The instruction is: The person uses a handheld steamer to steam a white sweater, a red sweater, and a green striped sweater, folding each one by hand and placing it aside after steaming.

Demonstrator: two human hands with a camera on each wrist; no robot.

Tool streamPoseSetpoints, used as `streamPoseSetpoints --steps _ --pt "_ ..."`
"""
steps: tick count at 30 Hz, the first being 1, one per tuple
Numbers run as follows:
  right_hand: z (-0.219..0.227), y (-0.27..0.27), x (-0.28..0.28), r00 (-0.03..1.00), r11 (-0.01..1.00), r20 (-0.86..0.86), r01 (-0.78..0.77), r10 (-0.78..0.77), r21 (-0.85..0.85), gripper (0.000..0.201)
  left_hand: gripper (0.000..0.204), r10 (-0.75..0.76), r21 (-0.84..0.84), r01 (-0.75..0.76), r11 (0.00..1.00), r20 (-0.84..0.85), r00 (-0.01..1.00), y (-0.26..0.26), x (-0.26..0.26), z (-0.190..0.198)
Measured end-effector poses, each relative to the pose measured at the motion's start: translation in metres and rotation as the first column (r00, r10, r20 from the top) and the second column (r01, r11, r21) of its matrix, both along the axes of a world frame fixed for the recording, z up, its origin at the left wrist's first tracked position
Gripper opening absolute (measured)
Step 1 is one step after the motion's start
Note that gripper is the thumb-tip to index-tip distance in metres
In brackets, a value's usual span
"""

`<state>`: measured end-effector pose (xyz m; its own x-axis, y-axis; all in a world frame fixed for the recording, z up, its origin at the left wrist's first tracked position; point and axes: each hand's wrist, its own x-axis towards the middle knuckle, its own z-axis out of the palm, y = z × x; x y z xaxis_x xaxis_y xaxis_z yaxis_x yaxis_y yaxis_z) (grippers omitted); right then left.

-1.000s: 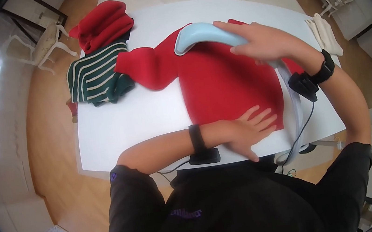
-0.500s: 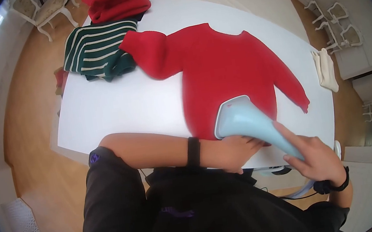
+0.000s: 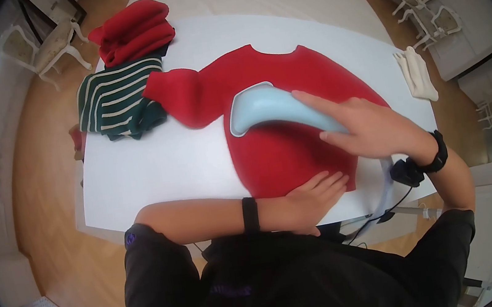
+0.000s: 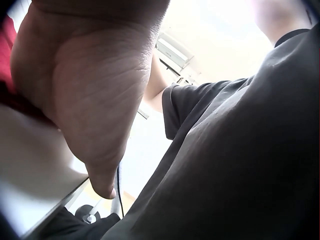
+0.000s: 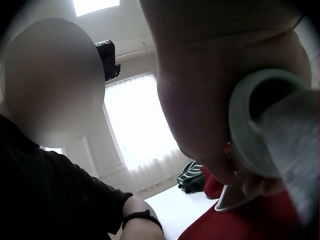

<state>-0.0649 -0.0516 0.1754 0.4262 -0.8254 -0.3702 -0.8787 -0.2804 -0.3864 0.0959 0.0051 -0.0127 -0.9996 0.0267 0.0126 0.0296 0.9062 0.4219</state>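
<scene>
A red sweater (image 3: 278, 161) lies spread on the white table, one sleeve reaching left. My right hand (image 3: 370, 128) grips the handle of a light blue garment steamer (image 3: 277, 107), whose wide head is over the left side of the sweater's body. In the right wrist view, the fingers wrap the round handle end (image 5: 239, 125), where a grey hose (image 5: 295, 150) comes out. My left hand (image 3: 311, 202) rests flat on the sweater's bottom hem, by the table's front edge, fingers straight. The left wrist view shows mostly its palm heel (image 4: 95, 85).
Folded red knitwear (image 3: 133, 31) and a green-and-white striped garment (image 3: 121, 98) lie at the table's far left; the red sleeve's cuff meets the striped one. A folded cream cloth (image 3: 416, 75) lies at the right edge. The steamer's hose (image 3: 382, 188) hangs over the front edge.
The steamer swept down from the sweater's upper part to the hem near the left hand, then back up to mid-body. The left hand stays at the hem. The head view has shifted too.
</scene>
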Motion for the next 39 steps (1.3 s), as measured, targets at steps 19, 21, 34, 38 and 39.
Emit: streamPoseSetpoints --steps 19,21,34,38,39 --pt "0.012 0.022 -0.045 0.946 0.944 0.004 0.323 -0.324 0.065 0.08 0.111 -0.037 0.119 0.039 0.992 -0.015 0.999 -0.008 -0.003 -0.003" --pt "0.014 0.039 -0.06 0.934 0.931 0.007 0.356 -0.357 0.079 0.081 0.109 -0.04 0.144 0.039 0.989 0.005 0.999 -0.016 -0.008 -0.001" --pt "-0.005 0.019 -0.095 0.867 0.867 0.024 0.497 -0.498 0.039 0.078 0.113 0.057 0.106 -0.066 0.992 0.079 0.995 -0.022 -0.006 0.003" --pt "-0.043 -0.024 -0.126 0.945 0.931 0.109 0.323 -0.308 -0.169 0.077 0.114 0.049 0.097 -0.056 0.994 0.07 0.996 -0.022 -0.006 0.001" --pt "-0.04 -0.031 -0.118 0.937 0.926 0.094 0.347 -0.336 -0.147 0.076 0.114 0.044 0.105 -0.053 0.993 0.085 0.995 -0.023 -0.006 0.004"
